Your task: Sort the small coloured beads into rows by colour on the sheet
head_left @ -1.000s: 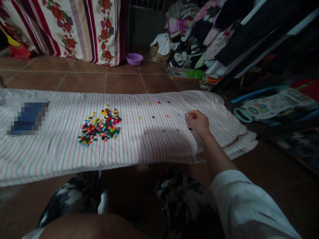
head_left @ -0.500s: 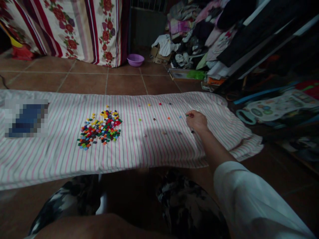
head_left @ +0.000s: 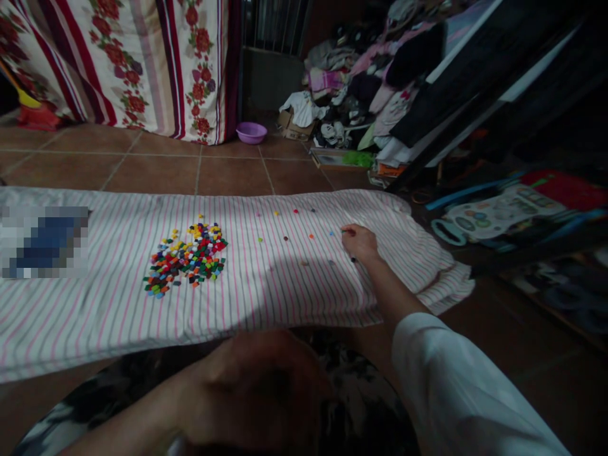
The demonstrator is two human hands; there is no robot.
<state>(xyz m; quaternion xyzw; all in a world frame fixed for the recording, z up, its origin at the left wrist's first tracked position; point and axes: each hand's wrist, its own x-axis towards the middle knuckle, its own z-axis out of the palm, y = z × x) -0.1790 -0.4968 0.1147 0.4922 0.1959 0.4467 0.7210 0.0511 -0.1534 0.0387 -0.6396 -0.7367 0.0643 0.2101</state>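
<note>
Right hand (head_left: 360, 244) grip pinching tiny brick (head_left: 345, 231) over striped cloth (head_left: 285, 304); left hand (head_left: 251, 392) low, grip: cannot tell

Terracotta floor tiles (head_left: 152, 174) spread across a dimly lit room, below a red-striped floral cloth (head_left: 142, 63) hanging at upper left beside a dark metal grille (head_left: 273, 25). A purple plastic basin (head_left: 251, 133) sits on the floor at top centre, near a cardboard box (head_left: 291, 120) and a heap of clothes (head_left: 351, 82) piled at upper right against a black frame (head_left: 475, 82).
</note>
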